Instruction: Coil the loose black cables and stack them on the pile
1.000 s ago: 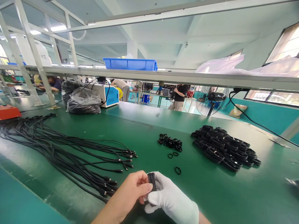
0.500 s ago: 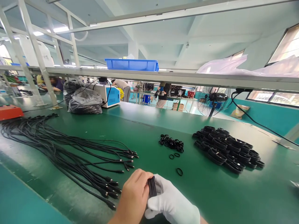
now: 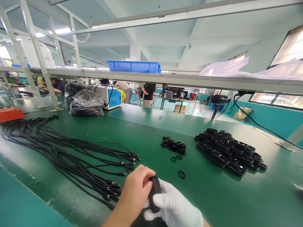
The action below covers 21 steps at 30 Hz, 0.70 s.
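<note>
bent left hand [image 3: 137, 188] pinches the black coil [image 3: 156, 185] clasped in the gloved right hand [image 3: 174, 201].

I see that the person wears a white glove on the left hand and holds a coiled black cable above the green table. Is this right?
Not quite: the head view shows the white glove on the right hand, while the left hand is bare. The coiled black cable is indeed held above the green table.

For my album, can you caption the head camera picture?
Gloved right hand holds a coiled black cable, bare left hand against it, at a green table.
</note>
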{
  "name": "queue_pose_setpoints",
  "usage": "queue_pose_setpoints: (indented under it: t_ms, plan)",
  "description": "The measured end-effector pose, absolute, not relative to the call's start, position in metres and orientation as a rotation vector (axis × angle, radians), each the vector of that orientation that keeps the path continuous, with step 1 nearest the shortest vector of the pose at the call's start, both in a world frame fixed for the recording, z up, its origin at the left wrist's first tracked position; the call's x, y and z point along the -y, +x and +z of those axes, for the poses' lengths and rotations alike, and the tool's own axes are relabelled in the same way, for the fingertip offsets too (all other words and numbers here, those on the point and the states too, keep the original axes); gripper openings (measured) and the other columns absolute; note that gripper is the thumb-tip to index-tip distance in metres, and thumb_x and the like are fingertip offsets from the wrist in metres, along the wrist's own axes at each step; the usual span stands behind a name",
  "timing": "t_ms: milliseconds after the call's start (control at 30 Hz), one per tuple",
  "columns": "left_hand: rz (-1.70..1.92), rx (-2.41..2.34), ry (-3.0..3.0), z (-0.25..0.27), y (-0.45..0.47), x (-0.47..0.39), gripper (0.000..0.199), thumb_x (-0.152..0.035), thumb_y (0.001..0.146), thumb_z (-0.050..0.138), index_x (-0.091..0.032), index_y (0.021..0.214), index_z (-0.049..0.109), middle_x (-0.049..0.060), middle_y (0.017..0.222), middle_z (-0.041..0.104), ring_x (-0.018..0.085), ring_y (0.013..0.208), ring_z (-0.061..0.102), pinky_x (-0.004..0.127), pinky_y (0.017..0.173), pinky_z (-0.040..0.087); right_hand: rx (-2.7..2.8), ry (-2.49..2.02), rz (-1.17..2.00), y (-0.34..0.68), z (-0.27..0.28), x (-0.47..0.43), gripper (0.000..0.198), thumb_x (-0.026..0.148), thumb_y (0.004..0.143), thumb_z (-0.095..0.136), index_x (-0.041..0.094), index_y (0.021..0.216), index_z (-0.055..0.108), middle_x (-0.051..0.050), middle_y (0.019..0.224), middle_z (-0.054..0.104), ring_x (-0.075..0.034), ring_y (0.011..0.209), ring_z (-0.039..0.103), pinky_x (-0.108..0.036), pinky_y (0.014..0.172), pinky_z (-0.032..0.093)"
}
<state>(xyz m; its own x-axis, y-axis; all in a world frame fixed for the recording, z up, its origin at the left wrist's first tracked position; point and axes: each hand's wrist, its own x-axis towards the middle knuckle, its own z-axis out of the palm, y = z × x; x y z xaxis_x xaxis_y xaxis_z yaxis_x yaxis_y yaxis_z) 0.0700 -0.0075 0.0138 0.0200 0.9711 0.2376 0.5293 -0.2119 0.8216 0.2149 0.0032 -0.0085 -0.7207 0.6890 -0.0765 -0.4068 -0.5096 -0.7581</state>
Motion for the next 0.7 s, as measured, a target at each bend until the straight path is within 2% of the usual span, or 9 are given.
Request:
queue_pose_setpoints:
  t_ms: [133,200,267,333,467,567,633,700]
  plan:
    - [0.903,-1.206,1.531,0.027,0.050,0.000,0.030,-0.023,0.079,0.053,-0.025,0.108,0.062,0.002,0.106,0.062,0.018,0.093,0.054,0.031,0.085,0.041,0.801,-0.276,2.406,0.223,-0.009,-0.003,0.047,0.034,0.068,0.061,0.005,0.106,0.058,-0.013,0.101,0.059,-0.018,0.083,0.059,-0.032,0.071,0.046]
    - [0.831,-0.953,1.446,0.023,0.042,-0.004,0.036,-0.025,0.078,0.056,-0.024,0.114,0.059,0.004,0.110,0.061,0.020,0.097,0.054,0.033,0.088,0.040,0.773,-0.237,2.508,0.223,-0.008,-0.004,0.051,0.037,0.069,0.058,0.002,0.106,0.058,-0.014,0.104,0.057,-0.018,0.084,0.059,-0.032,0.073,0.047]
    - [0.839,-0.791,1.403,0.016,0.039,-0.008,0.038,-0.027,0.074,0.063,-0.020,0.111,0.060,0.005,0.105,0.062,0.021,0.098,0.054,0.033,0.088,0.040,0.789,-0.285,2.538,0.222,-0.008,-0.004,0.052,0.043,0.070,0.056,0.001,0.100,0.059,-0.014,0.099,0.058,-0.019,0.082,0.060,-0.032,0.072,0.048]
    - [0.903,-0.820,1.412,0.007,0.039,-0.011,0.037,-0.028,0.071,0.067,-0.019,0.107,0.062,0.005,0.103,0.062,0.022,0.100,0.054,0.033,0.090,0.039,0.873,-0.421,2.426,0.219,-0.010,-0.004,0.049,0.045,0.070,0.058,0.006,0.100,0.057,-0.012,0.096,0.057,-0.018,0.077,0.061,-0.032,0.066,0.049]
    - [0.946,-1.044,1.465,-0.001,0.042,-0.017,0.033,-0.031,0.073,0.066,-0.021,0.104,0.064,0.005,0.104,0.063,0.024,0.104,0.053,0.036,0.094,0.037,1.146,-0.845,2.072,0.214,-0.011,-0.003,0.049,0.028,0.060,0.066,0.014,0.104,0.049,-0.007,0.098,0.054,-0.015,0.064,0.062,-0.029,0.056,0.048]
    - [1.064,-1.114,1.364,0.000,0.042,-0.017,0.036,-0.041,0.078,0.059,-0.020,0.107,0.063,0.007,0.106,0.063,0.023,0.103,0.055,0.036,0.093,0.041,1.222,-0.978,1.995,0.213,-0.007,-0.002,0.050,0.031,0.061,0.059,0.016,0.106,0.043,-0.009,0.103,0.053,-0.015,0.058,0.061,-0.031,0.053,0.047]
    - [1.169,-1.197,1.288,0.002,0.042,-0.016,0.038,-0.046,0.079,0.056,-0.018,0.104,0.063,0.008,0.103,0.065,0.023,0.098,0.058,0.034,0.088,0.045,1.326,-1.124,1.794,0.212,-0.002,-0.001,0.048,0.028,0.062,0.055,0.018,0.107,0.042,-0.008,0.101,0.055,-0.017,0.062,0.061,-0.033,0.057,0.047]
    - [1.233,-1.284,1.270,0.003,0.040,-0.016,0.041,-0.050,0.076,0.057,-0.017,0.098,0.065,0.009,0.097,0.067,0.023,0.093,0.060,0.032,0.083,0.048,1.455,-1.342,1.423,0.212,0.003,0.001,0.048,0.021,0.062,0.053,0.022,0.109,0.043,-0.005,0.095,0.059,-0.019,0.073,0.061,-0.036,0.069,0.047]
